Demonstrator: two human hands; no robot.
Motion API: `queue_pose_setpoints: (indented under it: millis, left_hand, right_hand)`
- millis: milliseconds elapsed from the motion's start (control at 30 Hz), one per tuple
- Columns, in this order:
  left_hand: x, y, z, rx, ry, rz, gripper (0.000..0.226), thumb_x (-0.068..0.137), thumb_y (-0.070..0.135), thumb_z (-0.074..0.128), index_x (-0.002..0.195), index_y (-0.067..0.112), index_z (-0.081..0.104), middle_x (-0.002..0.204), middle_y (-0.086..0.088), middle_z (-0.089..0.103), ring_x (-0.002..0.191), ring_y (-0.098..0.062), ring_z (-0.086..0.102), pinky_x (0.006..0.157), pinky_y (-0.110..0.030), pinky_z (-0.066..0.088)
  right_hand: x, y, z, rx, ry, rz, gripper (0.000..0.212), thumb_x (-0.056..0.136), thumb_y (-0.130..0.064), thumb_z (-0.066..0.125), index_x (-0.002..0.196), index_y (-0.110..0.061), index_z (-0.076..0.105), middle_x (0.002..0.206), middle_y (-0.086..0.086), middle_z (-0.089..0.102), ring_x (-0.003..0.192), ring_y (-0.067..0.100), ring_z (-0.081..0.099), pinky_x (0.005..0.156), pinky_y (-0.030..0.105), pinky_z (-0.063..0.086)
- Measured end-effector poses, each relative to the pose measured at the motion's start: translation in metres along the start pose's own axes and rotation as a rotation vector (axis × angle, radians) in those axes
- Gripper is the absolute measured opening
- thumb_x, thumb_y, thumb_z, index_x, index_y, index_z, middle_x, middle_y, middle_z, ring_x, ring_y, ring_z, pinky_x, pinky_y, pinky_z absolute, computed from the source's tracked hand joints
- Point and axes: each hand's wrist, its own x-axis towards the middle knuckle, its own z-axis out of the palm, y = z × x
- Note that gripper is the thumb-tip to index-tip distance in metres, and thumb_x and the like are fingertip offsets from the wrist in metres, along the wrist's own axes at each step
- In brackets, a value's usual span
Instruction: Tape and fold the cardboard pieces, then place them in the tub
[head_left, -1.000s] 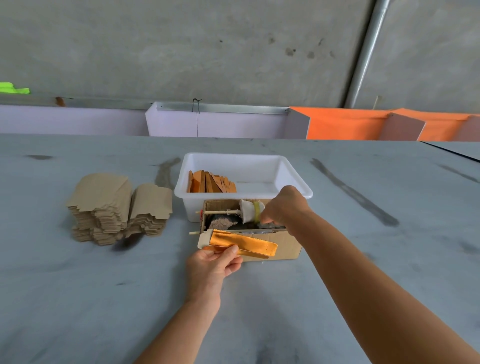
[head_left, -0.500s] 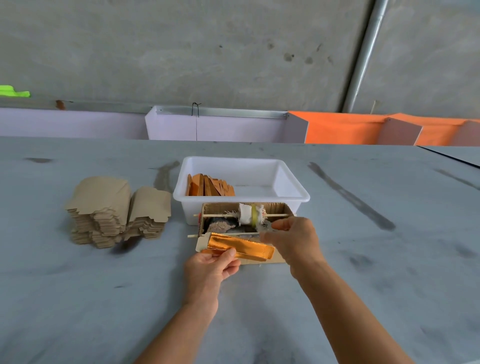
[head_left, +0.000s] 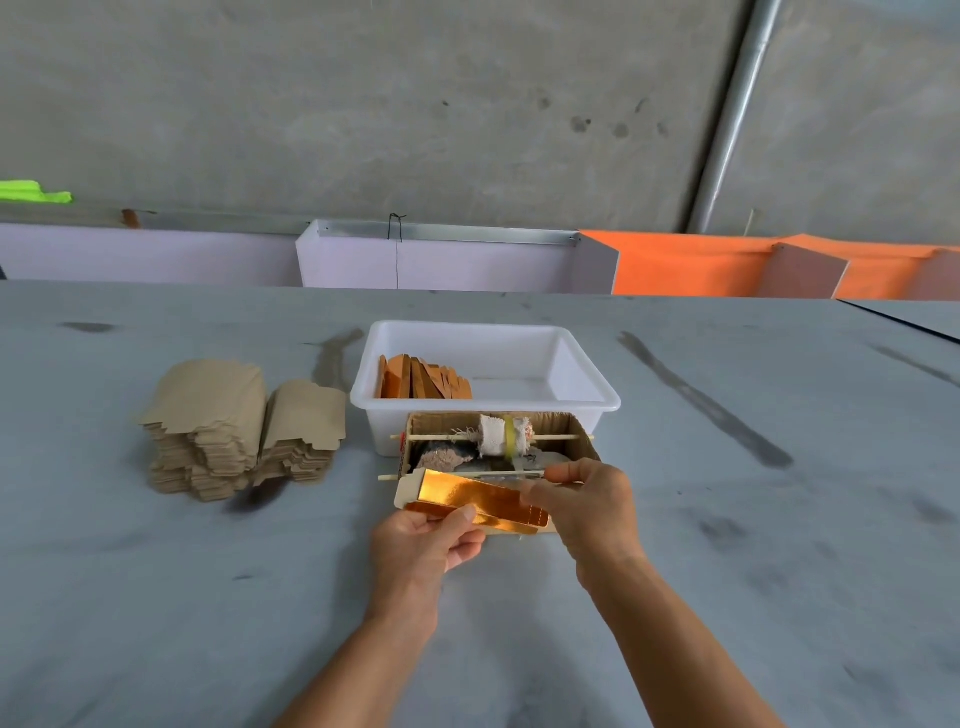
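A grey concrete wall (head_left: 415, 104) fills the upper half of the frame, with a metal pipe (head_left: 732, 119) slanting down at upper right. Below it run pale lilac panels (head_left: 441, 265) and orange panels (head_left: 685, 265). A grey, dark-smudged tabletop (head_left: 779, 519) spreads across the lower half.

The right hand (head_left: 587, 512) covers the right end of the gold cardboard piece (head_left: 470, 496), so whether its fingertips pinch tape or the piece itself cannot be told. Behind that piece, the open cardboard box (head_left: 576, 434) has its front wall and most of its floor hidden; the dark and pinkish lumps inside are too blurred to name. Behind the box, the near wall of the white tub (head_left: 587, 400) blocks the lower parts of the orange pieces (head_left: 421, 379). Both forearms run off the bottom edge.
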Motion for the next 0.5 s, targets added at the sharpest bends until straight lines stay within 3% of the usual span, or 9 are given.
queue_pose_setpoints:
  millis: [167,500]
  left_hand:
    - [-0.0038,0.0022,-0.0016,-0.005,0.016,-0.009,0.008,0.075,-0.004,0.073,0.075,-0.004,0.064,0.062,-0.016,0.069,0.053,-0.021,0.067,0.049,-0.023,0.054]
    - [-0.0099,0.0085,-0.003,-0.013,0.034,-0.022,0.007,0.077,-0.004,0.071,0.075,-0.002,0.065,0.061,-0.014,0.069,0.052,-0.02,0.067,0.048,-0.023,0.054]
  right_hand:
    - [-0.0007,0.0042,0.0013,0.025,0.013,-0.015,0.016,0.074,-0.012,0.078,0.068,-0.014,0.063,0.07,0.004,0.063,0.053,0.007,0.05,0.035,0.01,0.032]
    - [-0.0021,0.0054,0.0027,0.023,0.016,-0.024,0.022,0.074,-0.008,0.077,0.062,-0.016,0.061,0.067,0.003,0.064,0.053,0.007,0.052,0.04,0.014,0.035]
